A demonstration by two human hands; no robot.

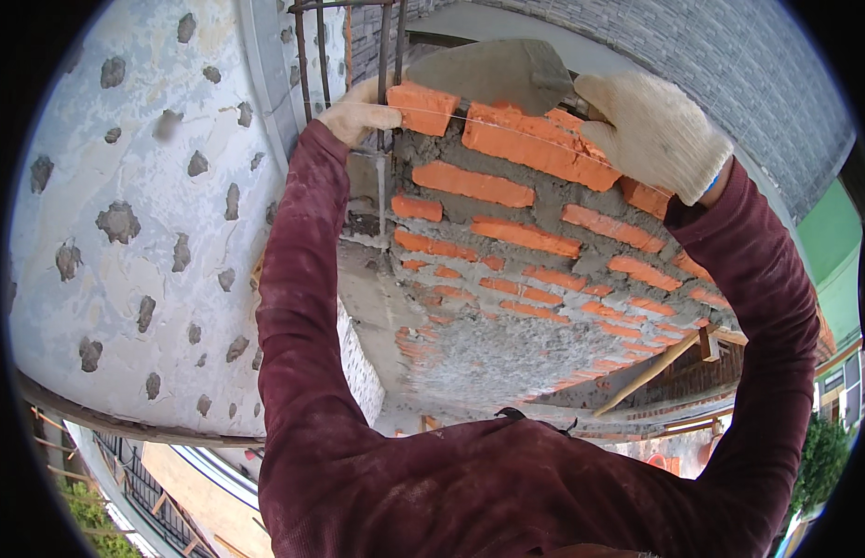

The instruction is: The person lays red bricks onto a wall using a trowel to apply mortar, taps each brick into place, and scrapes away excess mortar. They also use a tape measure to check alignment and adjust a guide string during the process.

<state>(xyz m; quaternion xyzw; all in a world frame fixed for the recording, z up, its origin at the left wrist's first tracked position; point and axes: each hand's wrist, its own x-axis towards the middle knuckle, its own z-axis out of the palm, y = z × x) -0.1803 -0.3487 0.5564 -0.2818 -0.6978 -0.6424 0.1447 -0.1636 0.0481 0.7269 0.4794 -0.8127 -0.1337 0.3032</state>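
Observation:
My left hand (360, 115), in a pale knitted glove, grips the end of an orange brick (421, 108) at the top left corner of the wall. Its thumb lies along the brick's face; the other fingers are partly hidden behind it and the steel bars. A grey, mortar-smeared trowel (498, 74) lies over the top course, its blade pointing left toward that brick. My gloved right hand (654, 132) is closed at the trowel's handle end, and the handle itself is hidden. Grey mortar (436, 147) fills the joint beneath the end brick. A thin string (535, 124) runs along the top course.
Upright steel bars (399, 42) rise beside the wall's left end. A pale wall (163, 223) with many chipped patches stands to the left. The brick wall (525, 237) drops away below my arms. Grey patterned cladding (711, 56) lies beyond it. A wooden pole (648, 374) leans lower right.

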